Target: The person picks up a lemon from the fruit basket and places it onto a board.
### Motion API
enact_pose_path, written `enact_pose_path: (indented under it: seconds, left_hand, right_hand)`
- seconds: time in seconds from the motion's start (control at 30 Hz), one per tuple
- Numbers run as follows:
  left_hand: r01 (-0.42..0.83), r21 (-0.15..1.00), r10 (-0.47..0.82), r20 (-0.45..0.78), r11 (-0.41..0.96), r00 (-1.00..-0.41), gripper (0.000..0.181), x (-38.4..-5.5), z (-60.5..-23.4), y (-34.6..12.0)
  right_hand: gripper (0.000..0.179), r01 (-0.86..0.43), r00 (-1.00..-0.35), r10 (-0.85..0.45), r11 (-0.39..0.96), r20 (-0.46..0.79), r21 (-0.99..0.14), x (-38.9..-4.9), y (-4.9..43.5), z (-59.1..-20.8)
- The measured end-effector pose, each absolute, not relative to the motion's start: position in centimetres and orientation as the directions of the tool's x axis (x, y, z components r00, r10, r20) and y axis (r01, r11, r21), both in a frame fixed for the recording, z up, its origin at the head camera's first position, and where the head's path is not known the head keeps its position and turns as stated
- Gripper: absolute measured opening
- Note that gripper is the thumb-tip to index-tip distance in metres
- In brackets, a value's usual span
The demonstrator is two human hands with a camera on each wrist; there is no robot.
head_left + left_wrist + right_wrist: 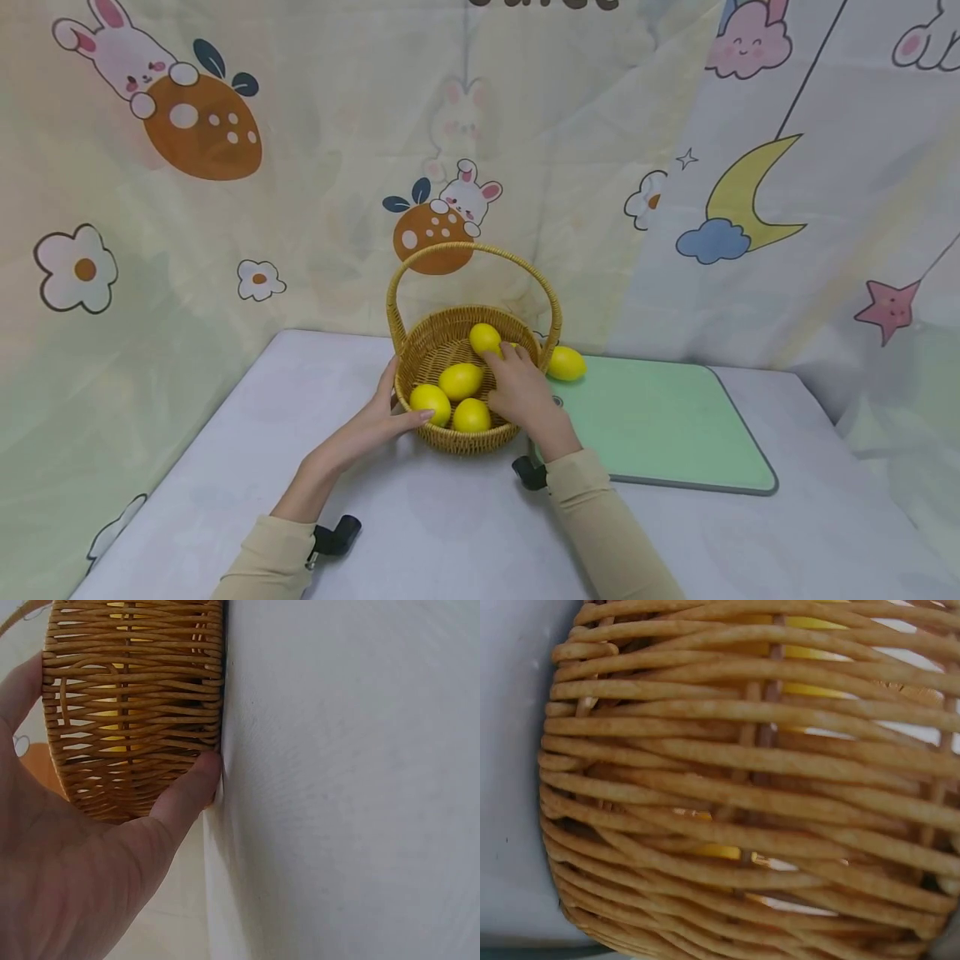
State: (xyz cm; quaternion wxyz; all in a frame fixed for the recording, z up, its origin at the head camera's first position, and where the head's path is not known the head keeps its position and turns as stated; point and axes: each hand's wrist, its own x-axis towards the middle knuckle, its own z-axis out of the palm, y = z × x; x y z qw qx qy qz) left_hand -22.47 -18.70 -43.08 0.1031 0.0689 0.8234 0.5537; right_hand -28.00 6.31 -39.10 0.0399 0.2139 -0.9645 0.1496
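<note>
Clearly, the work here is handling lemons point(461, 382) in the wicker basket point(465, 442), which stands upright on the table point(450, 533) just left of the green board point(667, 425). The left hand point(382, 417) holds the basket's left side, thumb and fingers spread wide about the wall; light, even pressure there should stop it sliding or tipping. The right hand point(522, 392) reaches inside, fingers bent beside the rearmost lemon point(485, 338); whether they grip one I cannot tell. Best to pinch a single lemon round its fat middle, and to bring it past the rim and handle point(474, 246) without knocking either. The basket's mouth faces up, its handle arching left to right. The middle lemon lies with its long axis roughly sideways, as does the loose lemon point(566, 364) outside, near the board's back left corner.
</note>
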Motion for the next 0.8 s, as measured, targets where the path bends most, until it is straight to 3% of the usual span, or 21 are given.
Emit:
enact_pose_path:
  seconds: [0.4, 0.8]
  left_hand:
    - [0.002, 0.928, 0.227, -0.089, 0.373, -0.97, 0.111, -22.52, -43.14, -18.74]
    - [0.002, 0.927, 0.229, -0.091, 0.376, -0.969, 0.112, -22.5, -43.11, -18.73]
  right_hand:
    - [0.053, -0.502, -0.863, -0.464, 0.831, 0.198, -0.24, -28.34, 6.37, -39.45]
    - [0.047, -0.497, -0.865, -0.456, 0.835, 0.208, -0.237, -28.36, 6.35, -39.44]
